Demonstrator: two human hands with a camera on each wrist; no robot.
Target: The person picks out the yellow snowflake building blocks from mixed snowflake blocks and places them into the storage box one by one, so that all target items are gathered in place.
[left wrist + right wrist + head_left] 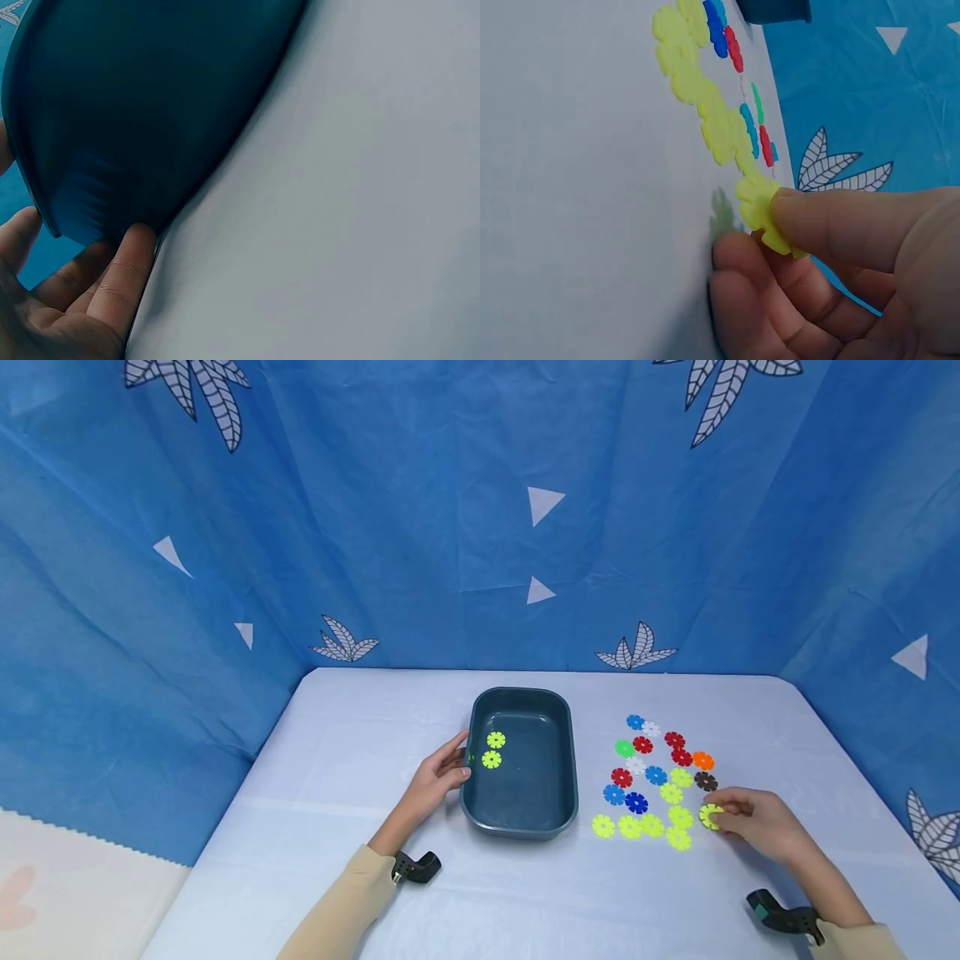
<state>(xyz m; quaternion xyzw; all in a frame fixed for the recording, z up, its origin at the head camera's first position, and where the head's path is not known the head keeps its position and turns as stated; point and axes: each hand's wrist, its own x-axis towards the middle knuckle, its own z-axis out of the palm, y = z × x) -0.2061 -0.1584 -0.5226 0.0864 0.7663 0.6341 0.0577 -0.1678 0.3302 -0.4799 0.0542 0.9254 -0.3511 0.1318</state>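
Note:
A dark blue-green plastic tray (517, 833) stands on the white table with two yellow interlocking snowflake discs (493, 750) inside. My left hand (442, 770) holds the tray at its left side, the thumb at the rim and other fingers against the outer wall. On the right, my right hand (757, 818) pinches one yellow snowflake disc (759, 208) between thumb and fingers, close over the table. Several more yellow discs (652, 825) lie flat just left of that hand. A brown disc (706, 781) lies just beyond its fingertips.
Loose discs in other colours lie right of the tray, among them red (622, 777), blue (636, 802), white (635, 766), green (625, 748) and orange (703, 761) ones. A blue patterned curtain (457, 527) hangs behind the table (585, 910).

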